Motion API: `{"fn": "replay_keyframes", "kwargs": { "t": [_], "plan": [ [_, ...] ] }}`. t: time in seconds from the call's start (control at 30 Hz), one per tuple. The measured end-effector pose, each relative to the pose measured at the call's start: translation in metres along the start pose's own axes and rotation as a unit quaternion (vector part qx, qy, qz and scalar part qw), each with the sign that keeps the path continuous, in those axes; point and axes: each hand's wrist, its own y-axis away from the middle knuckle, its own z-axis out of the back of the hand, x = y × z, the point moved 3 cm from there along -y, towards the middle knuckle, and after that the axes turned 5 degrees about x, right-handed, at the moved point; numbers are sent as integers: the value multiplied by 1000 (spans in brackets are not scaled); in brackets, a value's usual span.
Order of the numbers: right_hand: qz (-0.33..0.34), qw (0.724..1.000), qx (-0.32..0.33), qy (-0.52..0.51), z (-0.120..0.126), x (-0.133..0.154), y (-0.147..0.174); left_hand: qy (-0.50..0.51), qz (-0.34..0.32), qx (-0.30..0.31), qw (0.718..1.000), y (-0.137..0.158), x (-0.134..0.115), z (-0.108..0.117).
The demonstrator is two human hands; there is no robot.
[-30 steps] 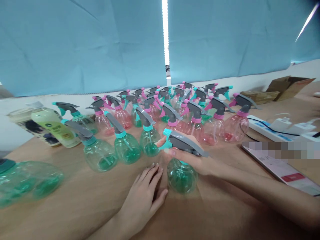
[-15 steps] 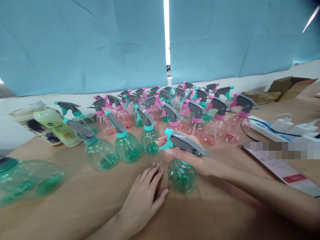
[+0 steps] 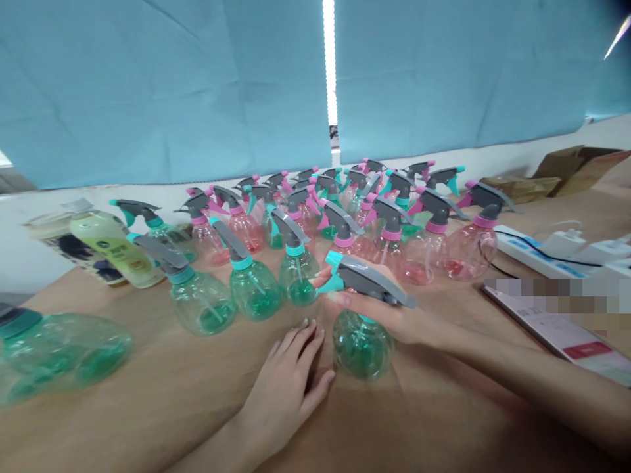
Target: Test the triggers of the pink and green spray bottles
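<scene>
My right hand (image 3: pixel 389 314) is closed around the neck of a green spray bottle (image 3: pixel 363 348) that stands upright on the table. The bottle has a grey and turquoise trigger head pointing left, and its collar is mostly hidden by my fingers. My left hand (image 3: pixel 290 378) rests palm down on the wooden table (image 3: pixel 162 401), fingers stretched out, just left of that bottle and apart from it. Beyond my left hand stand several green spray bottles, the nearest a small green one (image 3: pixel 300 284). A pink-collared spray bottle (image 3: pixel 345 236) is behind my right hand.
Several pink and green spray bottles crowd the back of the table. Two larger bottles, one light green (image 3: pixel 118 246), lean at the left. Another green bottle (image 3: pixel 98 345) lies on its side. At the right are a phone (image 3: pixel 547 328), a white power strip (image 3: pixel 530 253) and a cardboard box (image 3: pixel 566 172).
The view has shifted very slightly. Both hands keep the same pose, and the bottle in my right hand stays in place on the table.
</scene>
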Motion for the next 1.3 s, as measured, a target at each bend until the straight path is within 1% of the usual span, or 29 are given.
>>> {"fn": "replay_keyframes", "kwargs": {
  "t": [0.13,0.23,0.3,0.4,0.5,0.6,0.8,0.93,1.3],
  "plan": [
    [5,1000,12,22,1,0,-1,6,0,-10,1000,0,0,1],
    [31,998,14,48,1,-1,-2,6,1,-7,1000,0,0,1],
    [47,997,2,65,2,0,-2,3,0,-9,1000,1,0,2],
    [48,995,-4,87,3,2,0,0,-2,-16,1000,0,0,2],
    [50,995,4,91,3,4,1,-4,-1,-9,1000,0,-1,2],
    [48,995,0,87,3,3,1,-8,1,-4,1000,0,-1,2],
    [23,999,4,35,2,-4,1,-6,-3,-7,1000,0,-1,2],
    [18,1000,-6,25,1,-3,2,4,-4,-14,1000,-1,-1,3],
    [2,1000,-9,16,0,0,1,9,-4,-11,1000,0,0,2]
  ]
}}
